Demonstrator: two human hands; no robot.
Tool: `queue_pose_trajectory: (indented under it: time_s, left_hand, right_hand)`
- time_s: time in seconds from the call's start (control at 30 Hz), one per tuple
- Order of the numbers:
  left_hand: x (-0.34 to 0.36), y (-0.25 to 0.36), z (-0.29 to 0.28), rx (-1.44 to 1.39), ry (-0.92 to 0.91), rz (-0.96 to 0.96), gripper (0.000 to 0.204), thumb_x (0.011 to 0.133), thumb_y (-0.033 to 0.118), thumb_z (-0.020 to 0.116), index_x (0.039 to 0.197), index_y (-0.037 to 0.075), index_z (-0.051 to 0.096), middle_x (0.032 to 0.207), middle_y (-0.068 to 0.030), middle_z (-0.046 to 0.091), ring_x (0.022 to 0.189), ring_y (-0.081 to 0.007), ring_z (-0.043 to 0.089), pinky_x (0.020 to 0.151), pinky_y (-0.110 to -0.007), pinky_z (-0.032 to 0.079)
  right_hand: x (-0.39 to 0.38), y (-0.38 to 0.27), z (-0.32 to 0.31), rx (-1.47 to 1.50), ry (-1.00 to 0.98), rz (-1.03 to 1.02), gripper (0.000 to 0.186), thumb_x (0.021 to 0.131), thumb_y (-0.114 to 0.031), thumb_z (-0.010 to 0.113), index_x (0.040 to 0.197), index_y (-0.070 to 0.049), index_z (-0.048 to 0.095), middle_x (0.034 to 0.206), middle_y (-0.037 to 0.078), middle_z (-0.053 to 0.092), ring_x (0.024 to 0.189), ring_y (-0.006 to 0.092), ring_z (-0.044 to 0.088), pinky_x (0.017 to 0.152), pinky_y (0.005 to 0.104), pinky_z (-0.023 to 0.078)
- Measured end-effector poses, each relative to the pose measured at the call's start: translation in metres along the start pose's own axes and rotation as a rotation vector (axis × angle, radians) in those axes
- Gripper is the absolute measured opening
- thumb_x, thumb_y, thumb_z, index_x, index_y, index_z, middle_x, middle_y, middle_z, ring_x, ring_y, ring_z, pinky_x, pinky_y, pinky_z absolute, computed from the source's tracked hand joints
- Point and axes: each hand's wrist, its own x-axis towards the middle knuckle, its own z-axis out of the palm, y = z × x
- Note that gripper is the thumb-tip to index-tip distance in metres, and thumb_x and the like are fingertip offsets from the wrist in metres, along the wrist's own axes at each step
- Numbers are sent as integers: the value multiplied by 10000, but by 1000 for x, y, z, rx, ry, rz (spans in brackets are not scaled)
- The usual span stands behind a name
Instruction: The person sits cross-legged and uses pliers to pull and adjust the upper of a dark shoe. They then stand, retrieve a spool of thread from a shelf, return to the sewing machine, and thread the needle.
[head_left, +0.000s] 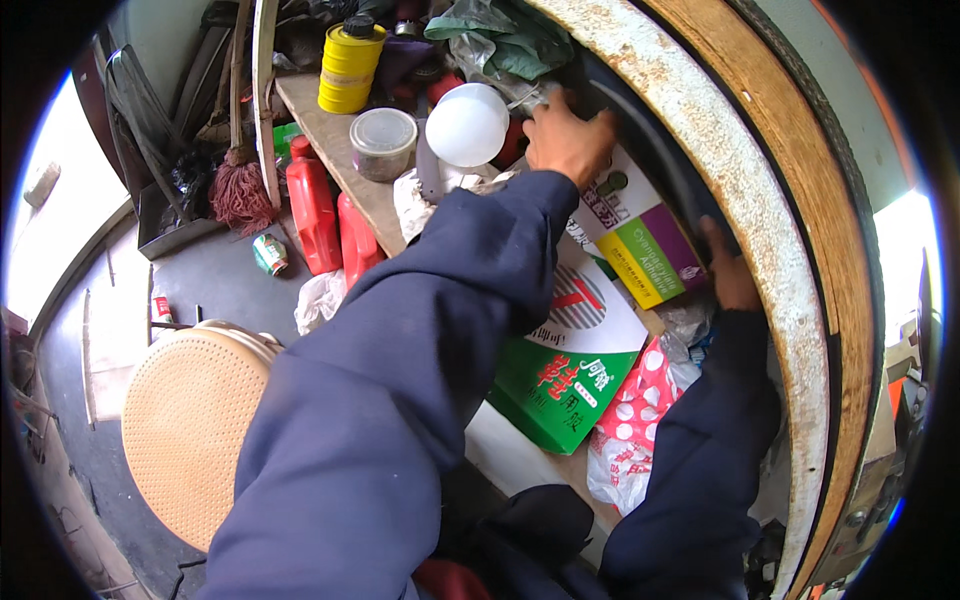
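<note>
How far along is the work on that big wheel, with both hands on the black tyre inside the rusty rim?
Nothing looks finished. In hand: the left hand presses the black tyre near its top, and the right hand grips it lower, inside the rusty white rim. The tyre sits within the rim; whether it is coming off or going on cannot be told.

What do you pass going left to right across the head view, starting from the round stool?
Perforated tan stool → red jugs → lidded plastic tub → white globe → left hand → right hand → rusty white rim.

Left hand (565, 140) reaching far forward, right hand (728, 275) raised, both arms outstretched
</note>
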Motion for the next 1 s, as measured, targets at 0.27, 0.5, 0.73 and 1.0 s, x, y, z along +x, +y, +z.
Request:
queue_pose_trajectory:
  time_s: [0.27, 0.5, 0.73, 1.0]
  left_hand:
    - [57, -34, 33, 103, -316, 259, 642, 959, 579, 506, 1251, 44, 708, 1209, -234, 722, 1183, -400, 670, 1031, -446, 498]
    - [69, -37, 40, 45, -392, 1, 840, 961, 704, 457, 1444, 26, 568, 1405, -262, 620, 1343, -425, 565, 1132, -447, 428]
    - [-41, 37, -129, 77, -509, 543, 608, 937, 229, 705, 1453, -31, 518, 1414, -253, 620, 1312, -338, 606, 1120, -394, 454]
    - [-204, 34, -372, 814, -452, 381, 557, 759, 78, 723, 1299, -5, 615, 1296, -234, 629, 1288, -437, 564, 1108, -489, 438]
  right_hand:
    - [-11, 1, 30, -140, -157, 7, 834, 798, -428, 869, 1439, 14, 570, 1434, 267, 594, 1346, 390, 562, 1142, 425, 426]
    - [1, 46, 43, -606, -205, 44, 980, 749, -590, 865, 1434, 37, 551, 1454, 296, 560, 1341, 444, 534, 1145, 453, 405]
    - [0, 39, 53, -531, -209, 46, 816, 775, -431, 872, 1396, 9, 579, 1387, 237, 612, 1239, 366, 601, 1031, 422, 466]
    - [-93, -136, -8, 301, -224, -312, 652, 804, -249, 880, 1353, -22, 612, 1310, 170, 671, 1123, 278, 677, 900, 387, 536]
